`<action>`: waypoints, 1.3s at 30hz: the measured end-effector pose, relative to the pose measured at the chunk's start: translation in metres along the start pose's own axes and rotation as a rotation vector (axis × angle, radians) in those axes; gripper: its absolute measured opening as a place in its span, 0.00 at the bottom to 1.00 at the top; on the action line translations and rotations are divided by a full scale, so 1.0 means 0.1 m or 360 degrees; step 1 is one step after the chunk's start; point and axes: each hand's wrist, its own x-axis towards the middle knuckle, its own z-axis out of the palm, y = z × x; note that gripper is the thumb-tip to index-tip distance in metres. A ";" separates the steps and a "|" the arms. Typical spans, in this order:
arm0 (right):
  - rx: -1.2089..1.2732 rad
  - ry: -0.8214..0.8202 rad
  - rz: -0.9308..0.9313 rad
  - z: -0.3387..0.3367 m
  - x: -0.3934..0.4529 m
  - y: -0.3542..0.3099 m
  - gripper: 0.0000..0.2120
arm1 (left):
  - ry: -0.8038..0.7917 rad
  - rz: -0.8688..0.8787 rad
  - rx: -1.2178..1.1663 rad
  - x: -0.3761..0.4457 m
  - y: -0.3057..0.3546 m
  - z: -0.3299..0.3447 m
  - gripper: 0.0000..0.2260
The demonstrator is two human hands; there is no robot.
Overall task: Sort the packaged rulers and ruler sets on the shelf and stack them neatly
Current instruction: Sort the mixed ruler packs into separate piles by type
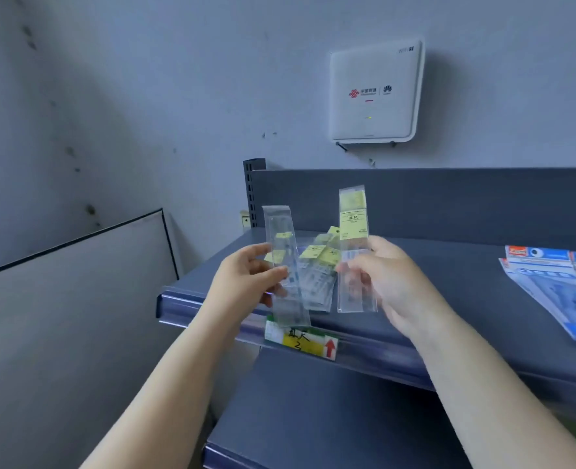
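Item: two packaged rulers in hand, centre of frame. Left hand (246,275), fingers pinched narrow on a clear-sleeved ruler (285,265), held upright w/ slight tilt, its lower end overlapping the price tag (300,340) on the shelf lip. Right hand (381,279), fingers curled round a second sleeved ruler (354,248), yellow label at top, held upright. Between & behind both: loose pile of packaged rulers (317,265) lying fanned on the shelf (449,265), not squared. Far right of frame: blue ruler sets (557,282), overlapped, reaching toward the front edge. Upper right: router box (376,93) on wall, well apart. Risks (judged): sleeves look slick, thin pinch grips may let one slide out; the left one hangs over the shelf lip, so a slip probably drops it to the lower shelf (313,418) or floor. Setting either down on the fanned pile could skew it further or nudge pieces toward the lip. Mixing w/ blue sets unlikely; they lie well apart. Room: bare shelf between pile & blue sets, centre-right; back panel bounds the rear, shelf end & upright post (251,194) bound the left; front lip is the only open drop edge.
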 end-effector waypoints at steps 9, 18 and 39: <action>-0.0488 0.0075 -0.0389 0.34 0.51 0.00 0.25 | -0.0114 0.0141 0.0535 0.91 -0.12 -0.09 0.29; -0.1707 0.0387 -0.0088 0.58 0.77 -0.13 0.26 | -0.0254 0.0228 0.0942 1.27 -0.39 -0.31 0.19; -0.2399 0.1117 -0.0044 -0.15 -0.60 -0.05 0.15 | -0.0631 0.1406 0.1362 0.42 0.12 0.77 0.19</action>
